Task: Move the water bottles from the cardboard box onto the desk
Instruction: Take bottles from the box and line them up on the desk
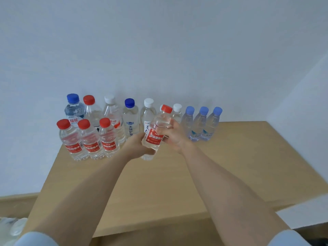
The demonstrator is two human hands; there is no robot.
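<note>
A plain white wall [159, 50] backs a light wooden desk [239, 157] pushed into the corner.

Held bottle [158, 127]: a clear bottle with a red cap and red label, above the middle of the desk, in front of the back row. Its long axis is tilted, with the cap up and leaning right toward the wall and the base down toward the near left. Whether the base touches the wood cannot be told.

Left hand [136, 144]: fingers curled round the lower body of the bottle.

Right hand [171, 134]: fingers clamped on the shoulder and upper label from the right side.

Front row, left: three red-capped bottles [90, 139] with matching red labels, upright and side by side.

Back row, along the wall, all upright: a blue-capped bottle [73, 109], a red-capped one [91, 108], a white-capped one [111, 110], a dark-blue-capped one [131, 119], two more white-capped bottles [148, 114], and three pale-blue-capped bottles [200, 123] close together at the right end.

Every bottle is capped and holds clear water (levels are hard to read).

Blurred clear plastic shapes [12, 226] lie at the lower left; what holds them cannot be told.
</note>
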